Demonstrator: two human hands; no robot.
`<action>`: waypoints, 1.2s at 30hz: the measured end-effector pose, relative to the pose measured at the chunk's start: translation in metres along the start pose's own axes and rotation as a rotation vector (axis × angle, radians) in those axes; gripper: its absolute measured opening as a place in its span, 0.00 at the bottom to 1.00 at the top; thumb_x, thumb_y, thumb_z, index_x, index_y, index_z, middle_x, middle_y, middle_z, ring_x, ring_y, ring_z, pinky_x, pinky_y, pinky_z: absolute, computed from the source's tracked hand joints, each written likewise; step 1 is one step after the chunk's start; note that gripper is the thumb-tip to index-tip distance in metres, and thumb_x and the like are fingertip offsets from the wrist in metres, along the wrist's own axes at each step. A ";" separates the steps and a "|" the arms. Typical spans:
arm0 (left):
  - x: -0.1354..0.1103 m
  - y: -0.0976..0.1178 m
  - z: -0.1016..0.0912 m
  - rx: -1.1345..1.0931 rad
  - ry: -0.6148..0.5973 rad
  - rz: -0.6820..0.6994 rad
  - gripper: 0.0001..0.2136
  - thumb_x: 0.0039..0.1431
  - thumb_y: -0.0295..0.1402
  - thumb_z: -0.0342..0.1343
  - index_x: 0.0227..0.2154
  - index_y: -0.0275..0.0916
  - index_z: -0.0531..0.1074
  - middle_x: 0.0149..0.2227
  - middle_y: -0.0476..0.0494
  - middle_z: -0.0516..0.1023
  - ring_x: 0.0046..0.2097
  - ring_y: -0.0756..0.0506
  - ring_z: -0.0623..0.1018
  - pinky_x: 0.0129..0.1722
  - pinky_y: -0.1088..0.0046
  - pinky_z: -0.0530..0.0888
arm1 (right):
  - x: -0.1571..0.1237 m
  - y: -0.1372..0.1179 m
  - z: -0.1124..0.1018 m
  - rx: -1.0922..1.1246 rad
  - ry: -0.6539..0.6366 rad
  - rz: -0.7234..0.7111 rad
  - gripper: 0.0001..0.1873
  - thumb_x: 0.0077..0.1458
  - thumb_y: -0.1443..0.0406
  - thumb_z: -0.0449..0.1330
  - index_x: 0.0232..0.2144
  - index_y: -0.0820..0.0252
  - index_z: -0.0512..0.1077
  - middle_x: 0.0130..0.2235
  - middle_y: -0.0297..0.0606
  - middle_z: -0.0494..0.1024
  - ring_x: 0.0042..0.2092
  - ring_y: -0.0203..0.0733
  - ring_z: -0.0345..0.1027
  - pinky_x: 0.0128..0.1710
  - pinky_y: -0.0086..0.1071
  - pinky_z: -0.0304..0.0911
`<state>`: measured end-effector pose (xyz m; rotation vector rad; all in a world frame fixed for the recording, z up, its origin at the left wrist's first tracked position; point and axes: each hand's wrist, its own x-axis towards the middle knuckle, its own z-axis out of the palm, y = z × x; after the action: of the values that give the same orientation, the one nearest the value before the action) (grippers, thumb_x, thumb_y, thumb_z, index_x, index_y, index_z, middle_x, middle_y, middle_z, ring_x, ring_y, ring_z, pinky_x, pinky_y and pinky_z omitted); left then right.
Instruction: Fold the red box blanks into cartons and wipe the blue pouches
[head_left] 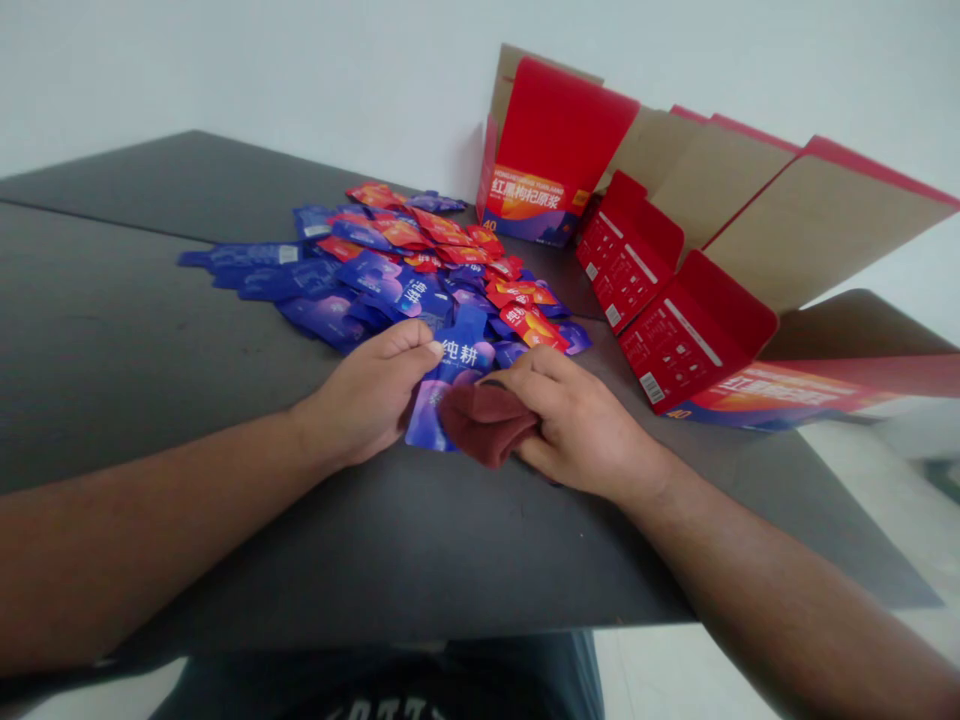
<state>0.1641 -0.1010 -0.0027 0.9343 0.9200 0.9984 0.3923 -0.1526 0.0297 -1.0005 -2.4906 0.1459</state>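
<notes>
- A maroon cloth (484,424) is bunching under the right hand (581,425), fingers curled together, pressing it onto a blue sachet (429,415) at lower centre
- The left hand (366,396) is resting at the sachet's upper edge, fingers pressed together; whether it is pinching, I cannot tell
- A heap of blue and red sachets (409,270) is spreading across mid-frame on a dark grey table (127,330)
- An opened-out red carton (694,335) is lying at right, its panels leaning up
</notes>
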 end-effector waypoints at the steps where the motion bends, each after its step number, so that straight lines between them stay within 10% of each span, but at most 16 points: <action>1: 0.000 0.000 -0.001 0.014 0.003 0.003 0.11 0.62 0.32 0.63 0.31 0.42 0.64 0.24 0.53 0.64 0.23 0.51 0.64 0.21 0.76 0.62 | 0.000 0.001 0.000 0.011 -0.018 -0.027 0.17 0.67 0.69 0.62 0.56 0.60 0.78 0.48 0.45 0.79 0.48 0.48 0.75 0.49 0.41 0.73; 36: -0.003 -0.003 -0.015 0.657 -0.267 0.300 0.13 0.71 0.42 0.54 0.32 0.43 0.64 0.27 0.53 0.64 0.28 0.48 0.63 0.28 0.71 0.62 | 0.003 0.017 -0.005 -0.094 0.244 0.158 0.13 0.58 0.72 0.63 0.46 0.59 0.78 0.42 0.42 0.79 0.45 0.50 0.74 0.46 0.42 0.72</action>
<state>0.1503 -0.1017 -0.0096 1.7563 0.9077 0.7937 0.4031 -0.1388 0.0305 -1.1784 -2.2147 -0.0431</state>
